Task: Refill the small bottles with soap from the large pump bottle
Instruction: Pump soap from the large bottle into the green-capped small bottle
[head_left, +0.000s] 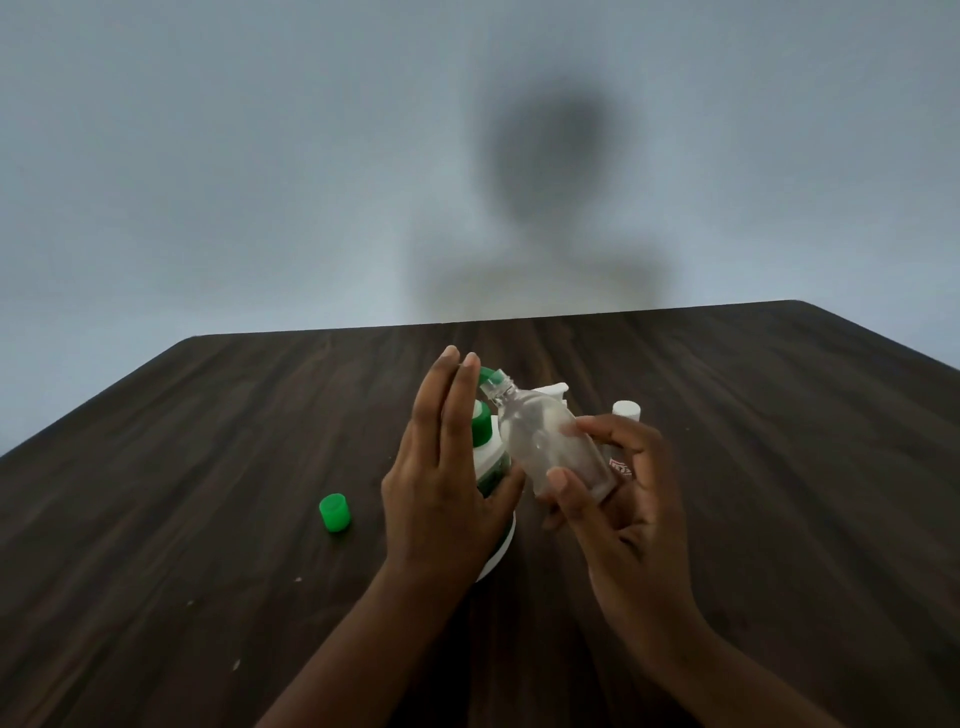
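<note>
Small bottle (550, 441) sits tilted in my right hand (623, 509), pinched between thumb and fingertips above the middle of the table (208, 519), its open neck close against the green spout of the pump bottle (491, 460). The small bottle looks clear and empty, so I judge no soap has gone in yet. My left hand (447, 478) is open, fingers straight, laid against the pump bottle and gripping nothing. The green cap (335, 513) lies toward the left edge, so uncapping is done. A second bottle (626, 410), white-capped, stands behind my right hand; pumping, recapping and that one are left.
</note>
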